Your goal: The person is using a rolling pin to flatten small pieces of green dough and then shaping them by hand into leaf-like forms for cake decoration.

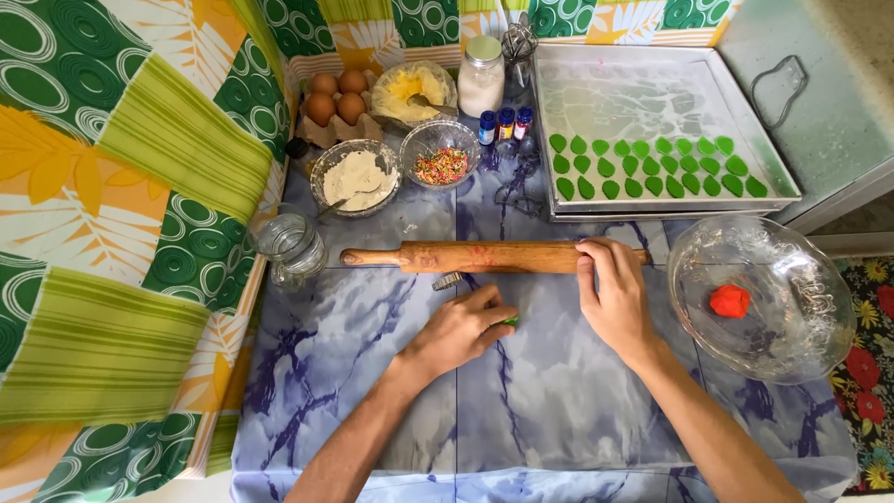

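Note:
My left hand (pixel 463 325) rests on the blue marbled table (pixel 559 401), curled over a small piece of green dough (pixel 509 321) that mostly hides under the fingers. A small metal cutter (pixel 447 280) lies just beyond its knuckles. My right hand (pixel 612 293) lies flat with its fingertips on the right part of a wooden rolling pin (pixel 484 256), which lies crosswise on the table. A metal baking tray (pixel 778 158) at the back right carries two rows of green leaf-shaped dough pieces (pixel 652 168).
A glass bowl (pixel 792 335) at the right holds a red dough ball (pixel 729 300). At the back stand eggs (pixel 335 93), a bowl of flour (pixel 358 177), a bowl of sprinkles (pixel 440 165), a butter bowl (pixel 410 88), a white jar (pixel 481 76), small colour bottles (pixel 506 123). An empty glass jar (pixel 291 245) lies at the left.

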